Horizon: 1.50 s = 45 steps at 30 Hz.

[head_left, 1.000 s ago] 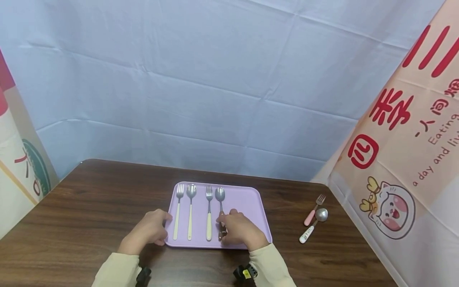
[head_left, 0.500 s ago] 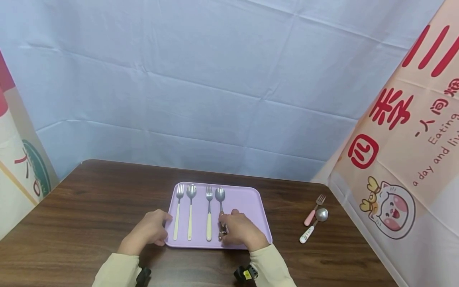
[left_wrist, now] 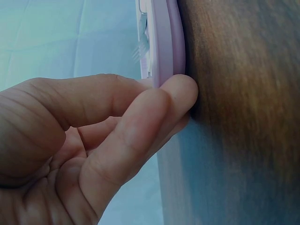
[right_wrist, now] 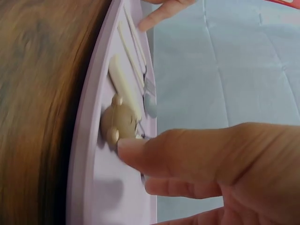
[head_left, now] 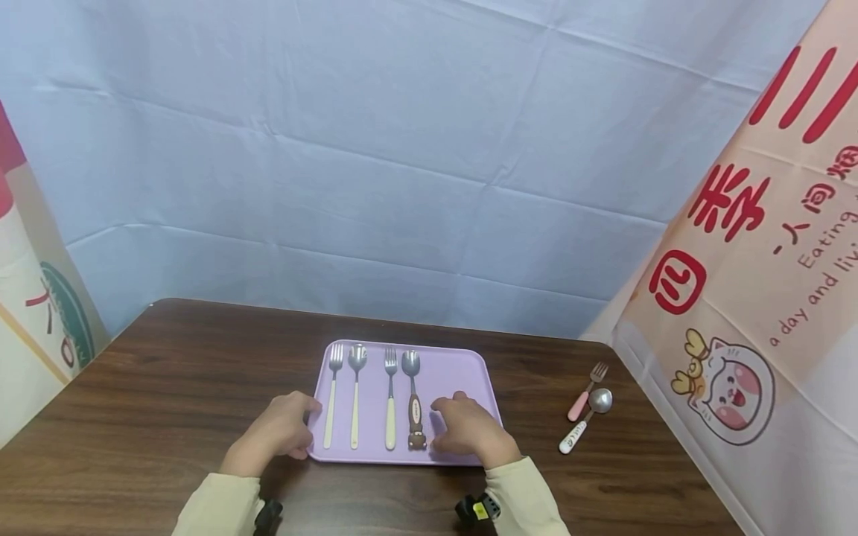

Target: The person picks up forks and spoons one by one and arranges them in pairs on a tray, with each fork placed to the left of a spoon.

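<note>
A light purple tray [head_left: 462,372] bears a row of cutlery. From the left lie a fork [head_left: 331,402], a spoon [head_left: 356,402] and another fork [head_left: 391,417], all with cream handles. Beside them is a spoon [head_left: 415,409] with a brown bear-shaped handle. My left hand [head_left: 281,428] pinches the tray's left edge; in the left wrist view its fingertips [left_wrist: 180,91] meet the rim. Just right of the bear spoon, my right hand [head_left: 469,430] hovers over the tray with fingers parted, holding nothing. The bear's head [right_wrist: 119,123] shows near its thumb in the right wrist view.
On the right side of the brown wooden table [head_left: 201,372] lie a small fork [head_left: 580,406] with a pink handle and a spoon [head_left: 574,435] with a white patterned handle. A pale cloth [head_left: 375,164] hangs behind, and a printed banner [head_left: 751,298] hangs at the right.
My right hand has let go of the bear spoon's handle and moved a little to the right. The spoon stays in place on the tray. My left hand has not moved.
</note>
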{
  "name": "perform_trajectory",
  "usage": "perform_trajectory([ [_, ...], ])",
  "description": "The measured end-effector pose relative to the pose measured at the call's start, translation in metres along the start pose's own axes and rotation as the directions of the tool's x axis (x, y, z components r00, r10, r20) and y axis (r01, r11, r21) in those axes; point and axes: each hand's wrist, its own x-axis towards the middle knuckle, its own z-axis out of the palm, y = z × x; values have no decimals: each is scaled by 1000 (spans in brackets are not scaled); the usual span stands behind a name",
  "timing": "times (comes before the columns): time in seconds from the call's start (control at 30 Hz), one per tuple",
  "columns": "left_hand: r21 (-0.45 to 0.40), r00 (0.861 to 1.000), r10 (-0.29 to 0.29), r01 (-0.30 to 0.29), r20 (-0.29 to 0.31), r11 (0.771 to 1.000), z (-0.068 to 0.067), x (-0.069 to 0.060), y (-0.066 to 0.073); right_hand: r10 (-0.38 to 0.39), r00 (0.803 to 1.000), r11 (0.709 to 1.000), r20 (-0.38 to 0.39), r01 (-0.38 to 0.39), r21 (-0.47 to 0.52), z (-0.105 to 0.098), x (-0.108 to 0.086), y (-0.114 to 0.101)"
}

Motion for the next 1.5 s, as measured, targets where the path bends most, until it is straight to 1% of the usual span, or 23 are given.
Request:
perform_trajectory([
  [0.17, 1, 1000, -14, 14, 8, 1000, -1, -1, 0, 26, 1000, 1000, -7, -26, -6, -1, -3, 9],
  [0.33, -6, 1000, -16, 16, 8, 1000, 0, -1, 0, 61, 998, 998, -10, -61, 8, -4, -8, 19],
  [0.6, -4, 1000, -17, 17, 10, 1000, 0, 0, 0, 115, 993, 993, -11, -115, -9, -4, -15, 39],
  [0.77, -16, 1000, -14, 14, 6, 1000, 0, -1, 0, 125, 991, 992, -34, -126, -11, -3, -20, 52],
  [0.87, -12, 1000, -11, 11, 5, 1000, 0, -1, 0, 139, 989, 990, -45, -140, -3, -3, -24, 58],
  [1.0, -10, 1000, -9, 9, 1, 1000, 1, -1, 0, 139, 989, 990, -55, -139, 1, -4, -30, 66],
  [1.1, -17, 1000, -8, 8, -2, 1000, 1, -1, 0, 147, 988, 989, -52, -146, 11, -5, -33, 71],
  [1.33, 4, 1000, -10, 10, -1, 1000, 1, -1, 0, 175, 983, 984, -47, -174, 27, -9, -38, 84],
  [1.5, 6, 1000, -10, 10, -1, 1000, 0, -1, 0, 202, 979, 979, -20, -201, 44, -10, -39, 96],
])
